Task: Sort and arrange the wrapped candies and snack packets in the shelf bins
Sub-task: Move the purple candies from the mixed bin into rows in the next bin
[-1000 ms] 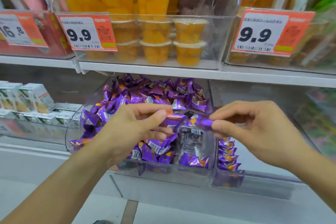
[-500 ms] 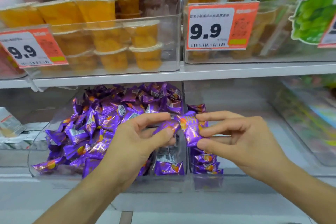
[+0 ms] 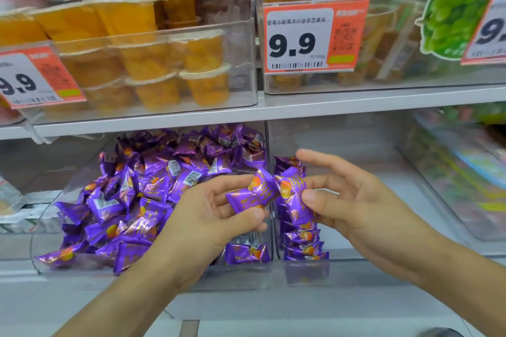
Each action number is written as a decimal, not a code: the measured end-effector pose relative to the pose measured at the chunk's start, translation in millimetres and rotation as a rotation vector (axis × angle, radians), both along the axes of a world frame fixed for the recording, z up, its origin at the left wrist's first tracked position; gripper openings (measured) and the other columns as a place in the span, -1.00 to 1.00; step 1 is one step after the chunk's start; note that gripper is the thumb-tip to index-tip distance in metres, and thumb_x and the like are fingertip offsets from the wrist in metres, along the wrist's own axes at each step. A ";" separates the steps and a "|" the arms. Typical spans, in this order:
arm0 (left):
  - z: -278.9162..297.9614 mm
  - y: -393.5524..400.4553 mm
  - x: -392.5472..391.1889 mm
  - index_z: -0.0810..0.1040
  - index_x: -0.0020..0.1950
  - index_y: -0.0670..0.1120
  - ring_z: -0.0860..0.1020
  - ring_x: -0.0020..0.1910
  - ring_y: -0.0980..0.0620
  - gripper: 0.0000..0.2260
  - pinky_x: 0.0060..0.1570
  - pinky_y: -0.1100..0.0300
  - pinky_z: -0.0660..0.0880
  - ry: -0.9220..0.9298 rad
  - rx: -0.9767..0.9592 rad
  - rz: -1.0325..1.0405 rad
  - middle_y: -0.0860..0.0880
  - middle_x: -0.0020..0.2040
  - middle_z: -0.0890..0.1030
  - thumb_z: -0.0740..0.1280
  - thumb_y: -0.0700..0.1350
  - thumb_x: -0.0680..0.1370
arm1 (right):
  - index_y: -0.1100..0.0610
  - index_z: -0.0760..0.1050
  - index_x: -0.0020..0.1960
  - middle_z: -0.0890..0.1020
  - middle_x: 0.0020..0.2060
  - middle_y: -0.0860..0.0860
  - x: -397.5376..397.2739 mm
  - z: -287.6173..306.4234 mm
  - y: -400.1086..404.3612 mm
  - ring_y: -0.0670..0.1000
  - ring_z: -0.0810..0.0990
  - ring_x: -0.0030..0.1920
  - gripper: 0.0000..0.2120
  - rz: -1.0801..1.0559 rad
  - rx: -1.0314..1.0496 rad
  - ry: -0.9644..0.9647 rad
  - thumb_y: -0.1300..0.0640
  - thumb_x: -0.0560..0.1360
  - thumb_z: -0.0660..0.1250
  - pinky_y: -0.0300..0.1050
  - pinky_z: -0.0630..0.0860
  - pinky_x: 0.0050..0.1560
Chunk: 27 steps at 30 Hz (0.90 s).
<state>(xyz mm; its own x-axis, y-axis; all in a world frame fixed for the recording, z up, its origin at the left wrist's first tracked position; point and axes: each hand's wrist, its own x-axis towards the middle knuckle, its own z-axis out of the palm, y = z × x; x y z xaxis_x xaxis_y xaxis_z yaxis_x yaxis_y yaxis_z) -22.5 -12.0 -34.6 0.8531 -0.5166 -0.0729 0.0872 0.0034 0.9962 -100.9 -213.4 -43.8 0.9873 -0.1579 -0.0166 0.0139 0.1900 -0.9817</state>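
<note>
At lower centre of the frame we see the left hand (image 3: 208, 213) pinching one purple candy (image 3: 253, 195) between thumb and curled fingers. Just right of it, the right hand (image 3: 356, 205) pinches a second candy (image 3: 294, 194) between thumb and forefinger, with the remaining fingers spread loosely above. The two candies touch at their inner ends, directly in front of the clear divider (image 3: 271, 216) between two lower bins. Behind the left hand, the left bin (image 3: 43, 241) holds a loose heap (image 3: 142, 194) of the same purple candies, filling it from centre left to the divider. Behind and below the right hand, the right bin (image 3: 306, 272) holds a neat row (image 3: 304, 243) of candies stacked along its left wall. Further back, at mid frame, a white shelf (image 3: 356, 102) runs across. On it, at upper left, a clear bin carries stacked orange cups (image 3: 202, 87) and a 9.9 price tag (image 3: 35, 79). At upper centre right, a second 9.9 tag (image 3: 312, 38) hangs on the adjoining bin, and a green packet (image 3: 449, 8) stands at upper right. The far edges are blurred.
</note>
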 end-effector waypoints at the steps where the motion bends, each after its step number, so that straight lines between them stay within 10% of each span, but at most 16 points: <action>1: -0.6 0.3 -0.1 0.58 0.17 -0.14 0.70 -0.11 -0.17 -0.55 -0.16 0.20 0.62 0.011 -0.005 -0.015 -0.21 -0.04 0.71 0.56 -0.31 0.31 | -0.08 0.62 0.22 0.61 0.02 0.21 -0.7 0.3 1.6 0.07 0.62 -0.10 -0.49 0.012 0.029 0.016 0.24 0.33 0.57 0.07 0.60 0.10; 8: 2.1 -2.8 -6.7 0.58 0.15 -0.26 0.68 -0.12 -0.11 -0.69 -0.06 0.06 0.65 0.078 -0.051 -0.105 -0.26 -0.01 0.69 0.49 -0.21 0.45 | 0.01 0.68 0.06 0.69 0.07 0.05 -3.1 -3.4 15.4 0.26 0.69 0.00 -0.68 -0.089 -0.022 0.057 0.12 0.30 0.52 0.32 0.53 0.22; 13: 0.0 -3.7 -6.2 0.64 0.07 -0.30 0.66 -0.21 -0.07 -0.73 -0.20 0.14 0.64 0.104 -0.035 -0.074 -0.31 -0.05 0.68 0.38 -0.17 0.44 | 0.14 0.59 0.07 0.70 -0.11 0.10 -4.2 3.1 16.0 0.12 0.69 -0.26 -0.55 -0.063 -0.068 0.059 0.20 0.21 0.57 -0.07 0.65 -0.19; 19: -3.0 0.0 -1.9 0.64 0.15 -0.24 0.70 -0.10 -0.14 -0.71 -0.14 0.11 0.65 0.133 0.007 -0.103 -0.26 -0.01 0.70 0.34 -0.16 0.48 | 0.29 0.57 0.10 0.67 -0.01 0.32 -4.4 6.9 9.2 0.20 0.70 -0.14 -0.56 0.033 0.132 0.100 0.36 0.23 0.50 -0.08 0.64 -0.20; 27: 5.2 -10.3 -3.8 0.74 -0.13 -0.22 0.71 -0.15 -0.16 -0.55 -0.27 0.03 0.65 0.318 -0.060 -0.052 -0.26 -0.07 0.71 0.26 0.13 0.42 | 0.25 0.62 -0.04 0.68 -0.12 0.24 -3.5 -2.5 1.4 0.11 0.65 -0.26 -0.36 0.111 -0.018 0.116 0.06 -0.03 0.76 -0.12 0.60 -0.26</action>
